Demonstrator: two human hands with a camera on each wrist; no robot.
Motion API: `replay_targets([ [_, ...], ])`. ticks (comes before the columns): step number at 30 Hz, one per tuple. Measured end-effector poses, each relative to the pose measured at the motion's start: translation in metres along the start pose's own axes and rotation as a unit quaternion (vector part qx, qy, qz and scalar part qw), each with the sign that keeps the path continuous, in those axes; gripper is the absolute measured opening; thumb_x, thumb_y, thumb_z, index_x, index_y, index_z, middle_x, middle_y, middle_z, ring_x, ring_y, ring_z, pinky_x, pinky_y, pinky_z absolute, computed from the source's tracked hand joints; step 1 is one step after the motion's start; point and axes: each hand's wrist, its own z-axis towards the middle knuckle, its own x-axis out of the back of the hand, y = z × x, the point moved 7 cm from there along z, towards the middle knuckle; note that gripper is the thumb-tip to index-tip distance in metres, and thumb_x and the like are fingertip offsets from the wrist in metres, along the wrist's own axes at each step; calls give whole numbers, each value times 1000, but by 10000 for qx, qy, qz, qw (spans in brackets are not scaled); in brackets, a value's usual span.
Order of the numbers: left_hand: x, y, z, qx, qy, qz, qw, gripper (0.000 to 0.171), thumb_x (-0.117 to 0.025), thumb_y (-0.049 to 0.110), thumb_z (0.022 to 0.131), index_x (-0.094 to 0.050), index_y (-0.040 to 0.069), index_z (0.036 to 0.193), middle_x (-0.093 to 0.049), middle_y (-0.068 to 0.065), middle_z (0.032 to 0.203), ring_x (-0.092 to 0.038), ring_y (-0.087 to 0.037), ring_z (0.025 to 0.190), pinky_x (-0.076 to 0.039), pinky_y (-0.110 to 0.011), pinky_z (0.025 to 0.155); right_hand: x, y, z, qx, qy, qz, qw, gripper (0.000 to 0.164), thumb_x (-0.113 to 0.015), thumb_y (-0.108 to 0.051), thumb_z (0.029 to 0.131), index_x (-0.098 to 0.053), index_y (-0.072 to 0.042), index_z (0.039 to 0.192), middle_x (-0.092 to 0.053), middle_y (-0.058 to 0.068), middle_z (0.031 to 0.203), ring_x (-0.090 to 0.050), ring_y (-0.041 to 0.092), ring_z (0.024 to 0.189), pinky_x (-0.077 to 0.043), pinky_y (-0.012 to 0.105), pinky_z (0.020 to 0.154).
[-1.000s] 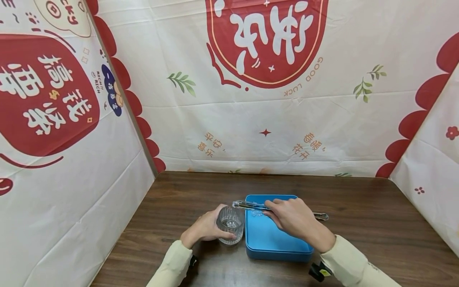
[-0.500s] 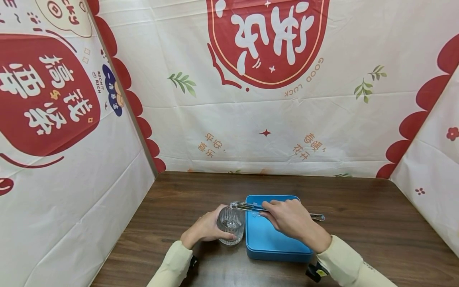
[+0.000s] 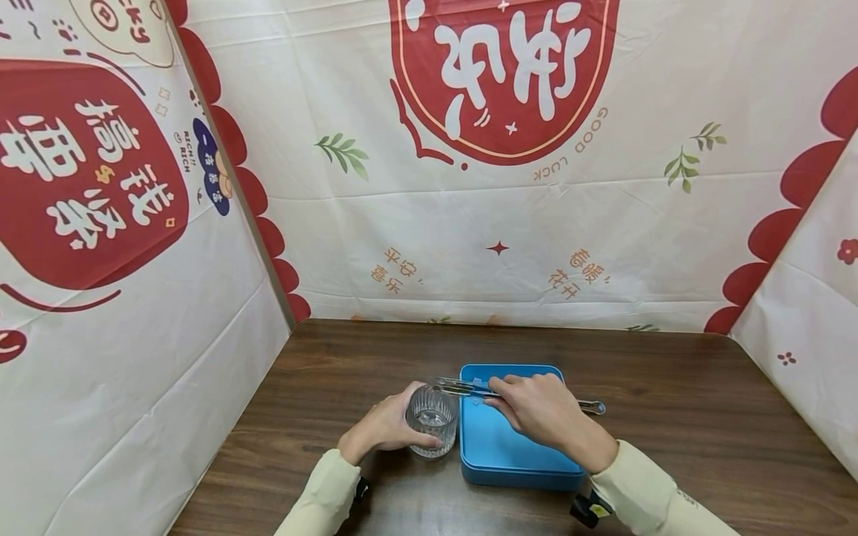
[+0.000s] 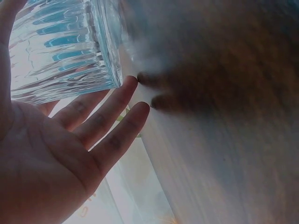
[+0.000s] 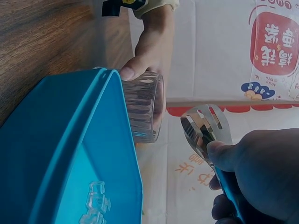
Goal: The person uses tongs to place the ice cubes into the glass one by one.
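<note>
My left hand (image 3: 383, 424) holds a ribbed clear drinking glass (image 3: 432, 411), thumb on the near side and fingers on the far side. The glass stands upright on the table. My right hand (image 3: 544, 408) grips metal serving tongs (image 5: 205, 130) with slotted heads. The tongs reach left, their tips just over the glass's rim, and no clear piece shows between them. Left of my right hand, a blue box (image 3: 519, 478) stands beside the glass. Several clear, ice-like pieces (image 5: 96, 203) lie in the box toward its far left end.
The brown wooden table (image 3: 322, 380) carries everything. A printed white cloth (image 3: 429, 216) rises along its back edge, and another cloth wall (image 3: 154, 357) closes the left side. A dark wrist device (image 3: 590, 509) sits under my right sleeve.
A clear piece at the tips of the tongs moved left to the glass's rim and is now gone from the tips. My left hand and the glass have stayed put.
</note>
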Motion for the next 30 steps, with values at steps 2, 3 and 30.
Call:
replay_targets([
  [2, 0, 0, 0, 5, -11, -9, 10000, 89, -84, 64, 63, -46, 28, 135, -67, 3, 109, -63, -15, 94, -50, -37, 78, 0, 0, -1, 0, -3, -19, 10000, 22, -72, -32, 91, -55, -20, 81, -41, -11, 58, -27, 0, 41, -17, 18, 40],
  [3, 0, 0, 0, 7, -13, -15, 10000, 89, -84, 64, 63, -46, 28, 135, -66, 3, 108, -63, -15, 93, -50, -37, 78, 0, 1, -1, -9, -16, -27, 10000, 22, -72, -32, 91, -56, -20, 81, -42, -10, 58, -28, 1, 41, -18, 18, 40],
  [30, 0, -1, -2, 103, -62, -32, 9999, 90, -83, 65, 64, -45, 27, 136, -66, 2, 111, -63, -18, 97, -50, -40, 81, -6, 30, -24, -558, -712, -453, 9949, 43, -71, -45, 88, -67, -11, 113, -70, 4, 83, -54, 11, 48, -37, 23, 40],
])
